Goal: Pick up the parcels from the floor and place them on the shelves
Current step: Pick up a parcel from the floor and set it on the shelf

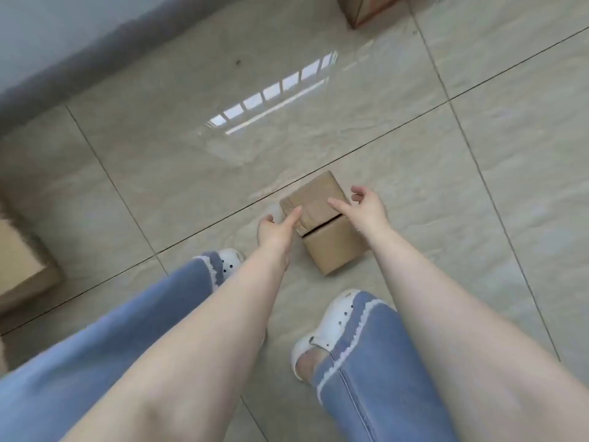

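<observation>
Small cardboard parcel (322, 223) on tiled floor (191, 148), just ahead of two feet.
Left hand (275, 232) at its left edge, right hand (366, 208) at its right; larger cardboard boxes far left (22, 263) and top right (363, 8).

Glossy tiled floor (318, 100) bears three cardboard parcels (331, 247), (19, 266), (360, 8).

glossy tiled floor (318, 100) | grey wall base (79, 52) | white clogs (331, 323) | blue jeans (105, 339)

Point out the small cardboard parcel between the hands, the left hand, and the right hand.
small cardboard parcel (336, 250): head view, on its bare front side face.
left hand (274, 232): head view, on the back of the hand.
right hand (366, 210): head view, on the back of the hand.
</observation>
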